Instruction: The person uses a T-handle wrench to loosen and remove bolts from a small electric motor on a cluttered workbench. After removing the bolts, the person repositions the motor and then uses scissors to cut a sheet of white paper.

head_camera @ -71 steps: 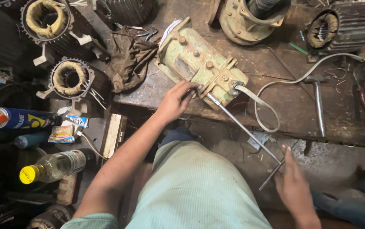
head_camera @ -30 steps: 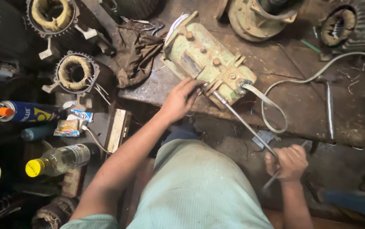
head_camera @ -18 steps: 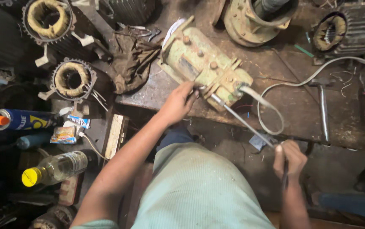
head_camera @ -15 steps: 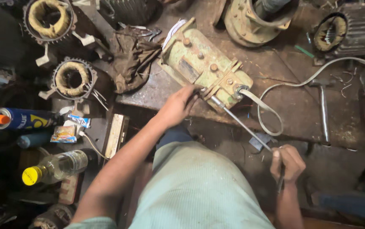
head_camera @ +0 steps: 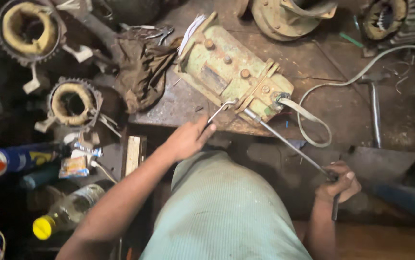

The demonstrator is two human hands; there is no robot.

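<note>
A pale green motor housing [head_camera: 231, 77] lies slanted on a rusty metal bench [head_camera: 333, 106]. A long T-handle socket wrench [head_camera: 289, 144] runs from a bolt on the housing's near end down to my right hand [head_camera: 337, 183], which grips the crossbar handle. My left hand [head_camera: 188, 139] holds a small bent metal tool [head_camera: 219, 110] whose tip reaches the housing's lower edge.
Two wound stator cores [head_camera: 75, 101] sit at left, with a blue spray can [head_camera: 19, 159] and a yellow-capped bottle [head_camera: 67, 212] below. A dark rag [head_camera: 145, 72], a white cable [head_camera: 342, 84], a hammer [head_camera: 375, 108] and other motor parts [head_camera: 289, 17] crowd the bench.
My right hand has closed on the wrench's crossbar and turned it. My left hand has drawn back slightly from the housing, holding the bent tool.
</note>
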